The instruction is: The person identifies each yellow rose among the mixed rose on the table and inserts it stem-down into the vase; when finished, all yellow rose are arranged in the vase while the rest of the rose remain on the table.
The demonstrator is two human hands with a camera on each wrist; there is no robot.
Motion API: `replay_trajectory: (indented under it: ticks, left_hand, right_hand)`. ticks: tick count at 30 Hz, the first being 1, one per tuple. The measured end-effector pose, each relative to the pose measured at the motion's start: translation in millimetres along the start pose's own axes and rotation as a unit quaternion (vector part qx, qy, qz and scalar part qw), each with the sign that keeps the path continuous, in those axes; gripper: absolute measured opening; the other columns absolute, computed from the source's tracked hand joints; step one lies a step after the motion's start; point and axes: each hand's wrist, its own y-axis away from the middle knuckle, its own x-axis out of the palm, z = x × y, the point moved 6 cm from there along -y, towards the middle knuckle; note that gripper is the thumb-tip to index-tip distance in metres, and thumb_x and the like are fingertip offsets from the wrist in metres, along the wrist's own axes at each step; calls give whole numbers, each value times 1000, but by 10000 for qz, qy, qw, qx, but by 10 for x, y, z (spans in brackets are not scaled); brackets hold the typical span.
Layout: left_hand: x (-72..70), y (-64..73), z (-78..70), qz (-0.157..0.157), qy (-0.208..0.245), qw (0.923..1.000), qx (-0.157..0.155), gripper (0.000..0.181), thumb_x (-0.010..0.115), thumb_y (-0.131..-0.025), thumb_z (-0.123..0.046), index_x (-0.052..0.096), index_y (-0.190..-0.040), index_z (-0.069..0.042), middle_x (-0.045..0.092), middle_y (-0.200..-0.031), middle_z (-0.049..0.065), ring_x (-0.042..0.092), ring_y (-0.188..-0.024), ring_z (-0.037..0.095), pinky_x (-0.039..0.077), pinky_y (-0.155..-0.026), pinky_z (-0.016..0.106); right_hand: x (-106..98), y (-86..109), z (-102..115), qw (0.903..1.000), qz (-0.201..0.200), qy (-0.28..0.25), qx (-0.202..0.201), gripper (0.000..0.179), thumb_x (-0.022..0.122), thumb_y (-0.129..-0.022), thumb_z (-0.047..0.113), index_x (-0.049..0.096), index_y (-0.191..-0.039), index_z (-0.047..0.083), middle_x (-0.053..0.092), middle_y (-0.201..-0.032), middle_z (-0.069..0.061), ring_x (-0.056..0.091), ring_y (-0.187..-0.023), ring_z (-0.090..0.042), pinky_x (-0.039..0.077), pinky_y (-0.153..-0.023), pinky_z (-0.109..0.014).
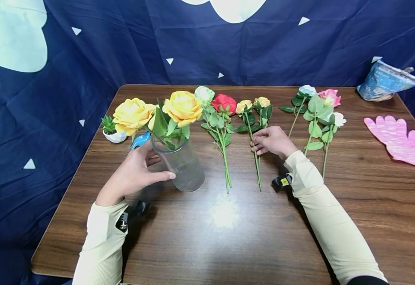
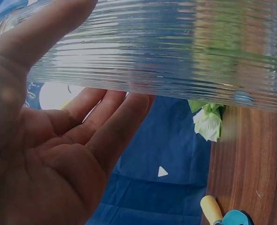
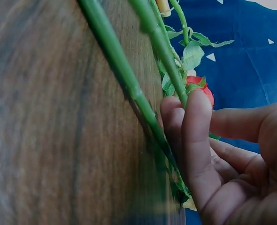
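Note:
My left hand grips a ribbed glass vase by its side, thumb in front and fingers behind. The vase leans a little to the left and holds large yellow roses. In the left wrist view the ribbed glass fills the top, between thumb and fingers. My right hand pinches the stem of a small yellow rose between thumb and fingers. A second small yellow rose lies right beside it. In the right wrist view the pinched stem stands above another green stem near the wood.
A red rose and a pale green-white flower lie between the hands. To the right are a pink rose, a light blue one and a white one, a pink glove and a blue bag. A potted succulent stands left.

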Motion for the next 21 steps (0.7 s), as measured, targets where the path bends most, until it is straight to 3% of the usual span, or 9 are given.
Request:
replay_trajectory:
  ticks: [11, 19, 21]
  left_hand:
    - [-13, 2, -17, 15, -16, 10000, 37, 73, 89, -81, -7, 50, -142, 3, 61, -139, 17, 63, -124, 33, 52, -106, 48]
    - [-1, 7, -3, 18, 41, 10000, -31, 73, 88, -82, -7, 50, -143, 3, 60, -140, 17, 63, -125, 33, 51, -107, 49]
    - [3, 5, -4, 18, 41, 10000, -28, 73, 88, -81, -7, 50, -143, 3, 60, -139, 18, 63, -125, 33, 51, -107, 49]
  right_hand:
    - [-21, -26, -40, 9990, -156, -389, 161, 35, 59, -101, -6, 55, -132, -21, 77, -95, -19, 71, -65, -7, 63, -67, -22]
    - [-49, -21, -31, 9975, -425, -525, 191, 35, 54, -102, -6, 53, -135, -20, 70, -117, -31, 69, -66, -4, 61, -69, -18]
    - [-63, -6, -14, 9970, -461, -604, 126, 36, 55, -102, -6, 52, -135, -21, 73, -112, -28, 69, -67, -3, 62, -69, -19]
